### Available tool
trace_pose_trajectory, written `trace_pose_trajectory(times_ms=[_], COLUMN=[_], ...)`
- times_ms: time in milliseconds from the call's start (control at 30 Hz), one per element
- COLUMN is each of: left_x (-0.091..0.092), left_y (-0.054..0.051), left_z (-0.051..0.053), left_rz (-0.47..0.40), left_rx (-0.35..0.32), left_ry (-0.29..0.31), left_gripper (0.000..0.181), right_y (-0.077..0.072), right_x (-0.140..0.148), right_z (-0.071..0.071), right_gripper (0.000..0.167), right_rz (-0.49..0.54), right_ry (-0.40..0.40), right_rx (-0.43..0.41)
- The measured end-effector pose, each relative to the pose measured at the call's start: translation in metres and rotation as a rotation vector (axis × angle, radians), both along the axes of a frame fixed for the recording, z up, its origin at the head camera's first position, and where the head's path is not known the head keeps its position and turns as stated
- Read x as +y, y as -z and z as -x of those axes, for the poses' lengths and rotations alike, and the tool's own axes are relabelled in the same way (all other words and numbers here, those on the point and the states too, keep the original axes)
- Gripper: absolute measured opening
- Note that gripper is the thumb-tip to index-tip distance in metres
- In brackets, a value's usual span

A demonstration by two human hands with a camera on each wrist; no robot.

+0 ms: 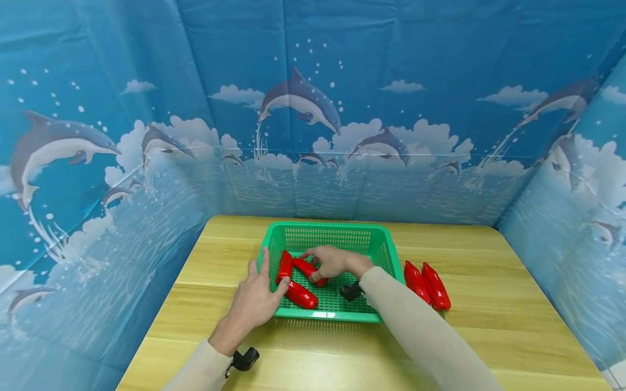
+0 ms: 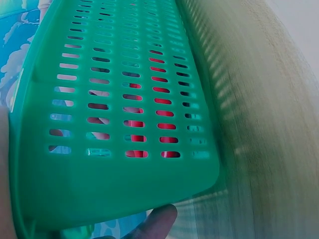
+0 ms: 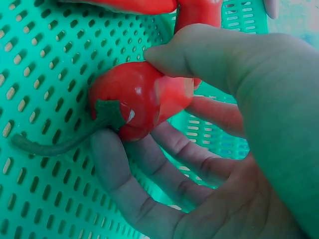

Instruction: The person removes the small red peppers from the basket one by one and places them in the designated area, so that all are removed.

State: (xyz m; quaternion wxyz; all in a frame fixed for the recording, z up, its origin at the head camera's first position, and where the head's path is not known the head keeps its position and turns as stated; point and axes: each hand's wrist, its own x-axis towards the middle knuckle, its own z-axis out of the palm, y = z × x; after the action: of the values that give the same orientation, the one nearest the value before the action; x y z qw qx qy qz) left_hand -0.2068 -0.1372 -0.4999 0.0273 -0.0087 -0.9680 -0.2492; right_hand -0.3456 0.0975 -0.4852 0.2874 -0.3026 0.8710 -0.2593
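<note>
1. The blue curtain [image 1: 440,54] stands round the table, from ten o'clock through twelve to two.
2. The table [image 1: 494,309] shows a pale wood pattern.
3. The green basket [image 1: 352,317] stands on the table.
4. The left hand [image 1: 256,296] lies at the basket's nine o'clock side, fingers spread and nearly straight, thumb over the rim.
5. The right hand [image 1: 335,262] is inside the basket, thumb and bent fingers apart only by the width of the held pepper [image 3: 142,89], which they pinch.
6. Two loose peppers [image 1: 437,287] lie side by side, near the basket's three o'clock side.
7. Two other peppers [image 1: 300,295] lie inside, toward eight and nine o'clock.
8. The held pepper is left of the basket's middle, toward nine o'clock; in the right wrist view its stem [image 3: 50,148] points to about eight.
</note>
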Motion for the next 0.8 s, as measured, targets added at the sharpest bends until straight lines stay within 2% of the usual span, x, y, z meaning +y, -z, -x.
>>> trace_pose_trajectory(times_ms=[800], left_x=[-0.0015], left_y=[-0.0002], left_z=[0.0002], left_rz=[-0.003], left_rx=[-0.002], left_ry=[-0.008], left_gripper=[0.105], right_y=[-0.0024], right_x=[0.0045], right_z=[0.0015], right_gripper=[0.064], right_rz=[-0.009], right_ry=[-0.001], right_rx=[0.043])
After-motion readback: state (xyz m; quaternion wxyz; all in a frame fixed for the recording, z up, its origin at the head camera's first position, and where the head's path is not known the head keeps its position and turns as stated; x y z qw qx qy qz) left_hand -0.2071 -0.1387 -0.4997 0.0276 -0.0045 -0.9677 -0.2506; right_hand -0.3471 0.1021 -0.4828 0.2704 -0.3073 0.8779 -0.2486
